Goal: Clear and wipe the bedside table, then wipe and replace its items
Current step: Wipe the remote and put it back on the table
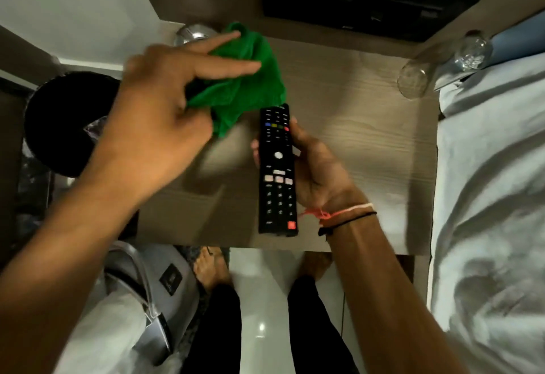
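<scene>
A black remote control (277, 171) with coloured buttons is held face up above the wooden bedside table (354, 143) by my right hand (318, 173), fingers wrapped under its middle. My left hand (165, 120) grips a bunched green cloth (247, 78) just left of the remote's far end, two fingers stretched out over the cloth. The cloth's lower edge hangs close to the top of the remote. An empty clear glass (413, 78) stands at the table's far right corner.
A bed with pale sheets (495, 196) borders the table on the right, with a clear bottle (472, 52) on it. A black round bin (65, 125) and a grey bag (147, 300) sit on the left. A metal lamp base (191, 34) is at the far left corner.
</scene>
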Action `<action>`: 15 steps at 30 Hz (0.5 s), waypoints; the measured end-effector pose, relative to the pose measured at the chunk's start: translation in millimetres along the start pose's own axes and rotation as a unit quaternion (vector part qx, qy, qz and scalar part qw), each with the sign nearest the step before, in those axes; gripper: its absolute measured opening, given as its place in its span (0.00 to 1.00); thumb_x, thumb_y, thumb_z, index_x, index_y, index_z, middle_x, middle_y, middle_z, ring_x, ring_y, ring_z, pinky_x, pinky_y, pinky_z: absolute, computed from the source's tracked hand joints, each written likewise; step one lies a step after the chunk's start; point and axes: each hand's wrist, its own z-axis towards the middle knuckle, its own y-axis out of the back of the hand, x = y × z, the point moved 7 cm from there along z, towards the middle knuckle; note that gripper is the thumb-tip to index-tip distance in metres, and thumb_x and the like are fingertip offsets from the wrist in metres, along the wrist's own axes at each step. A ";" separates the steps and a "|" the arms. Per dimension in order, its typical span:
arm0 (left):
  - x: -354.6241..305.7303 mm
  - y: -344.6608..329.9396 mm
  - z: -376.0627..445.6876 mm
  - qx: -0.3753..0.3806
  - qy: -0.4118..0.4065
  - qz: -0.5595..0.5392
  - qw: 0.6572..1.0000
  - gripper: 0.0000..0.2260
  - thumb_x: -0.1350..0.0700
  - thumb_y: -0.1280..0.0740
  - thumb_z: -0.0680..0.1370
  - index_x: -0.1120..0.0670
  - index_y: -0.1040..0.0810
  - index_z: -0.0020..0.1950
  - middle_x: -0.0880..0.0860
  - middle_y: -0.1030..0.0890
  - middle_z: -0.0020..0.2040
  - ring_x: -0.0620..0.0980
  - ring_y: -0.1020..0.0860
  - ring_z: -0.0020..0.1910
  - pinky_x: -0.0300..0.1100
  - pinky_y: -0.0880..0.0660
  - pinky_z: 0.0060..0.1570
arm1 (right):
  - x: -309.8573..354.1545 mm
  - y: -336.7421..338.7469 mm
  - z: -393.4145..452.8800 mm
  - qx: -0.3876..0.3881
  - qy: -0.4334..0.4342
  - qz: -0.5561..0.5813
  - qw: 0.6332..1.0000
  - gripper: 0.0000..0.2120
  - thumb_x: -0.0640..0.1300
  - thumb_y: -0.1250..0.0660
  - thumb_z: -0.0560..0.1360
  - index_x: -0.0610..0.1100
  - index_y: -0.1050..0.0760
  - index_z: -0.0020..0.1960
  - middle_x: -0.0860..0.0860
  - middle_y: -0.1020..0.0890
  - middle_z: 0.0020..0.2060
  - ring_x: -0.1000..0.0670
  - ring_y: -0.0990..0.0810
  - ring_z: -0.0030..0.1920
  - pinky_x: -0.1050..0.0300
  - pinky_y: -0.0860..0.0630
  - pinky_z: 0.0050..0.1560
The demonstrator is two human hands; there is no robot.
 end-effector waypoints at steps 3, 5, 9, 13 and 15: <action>-8.0 -40.1 32.5 0.042 0.022 0.069 0.996 0.31 0.74 0.36 0.73 0.50 0.23 0.71 0.51 0.32 0.79 0.40 0.36 0.76 0.19 0.45 0.70 | -1.6 -8.4 -9.7 0.059 -0.014 0.049 0.997 0.24 0.52 0.44 0.84 0.36 0.17 0.49 0.40 0.17 0.45 0.44 0.21 0.48 0.50 0.25 0.59; -9.1 -63.7 37.2 0.096 0.011 0.126 0.987 0.32 0.74 0.37 0.73 0.50 0.25 0.73 0.49 0.36 0.81 0.44 0.40 0.80 0.20 0.51 0.72 | 2.9 -16.4 -16.2 0.082 -0.002 0.056 0.995 0.21 0.52 0.46 0.85 0.39 0.21 0.55 0.42 0.18 0.48 0.45 0.21 0.50 0.51 0.26 0.60; -20.3 -90.4 33.6 0.109 -0.020 0.133 0.985 0.35 0.75 0.37 0.72 0.48 0.25 0.74 0.47 0.38 0.82 0.45 0.44 0.82 0.23 0.54 0.74 | 22.4 -10.2 -18.7 0.083 0.045 0.110 0.989 0.28 0.52 0.49 0.84 0.38 0.15 0.44 0.41 0.14 0.42 0.44 0.15 0.43 0.48 0.22 0.54; -23.9 -93.7 8.8 0.130 -0.040 0.110 0.985 0.35 0.71 0.39 0.72 0.45 0.26 0.74 0.42 0.40 0.82 0.39 0.45 0.82 0.21 0.53 0.73 | 36.4 -1.2 -15.1 0.056 0.097 0.142 0.984 0.25 0.51 0.47 0.85 0.38 0.17 0.45 0.42 0.14 0.38 0.45 0.14 0.39 0.54 0.16 0.44; -22.4 -90.9 -5.5 0.152 -0.046 0.093 0.983 0.34 0.67 0.42 0.70 0.45 0.25 0.73 0.40 0.39 0.81 0.37 0.44 0.81 0.24 0.49 0.76 | 40.9 -0.7 -13.5 0.044 0.102 0.116 0.987 0.24 0.56 0.48 0.85 0.41 0.21 0.51 0.44 0.15 0.41 0.46 0.17 0.45 0.54 0.18 0.47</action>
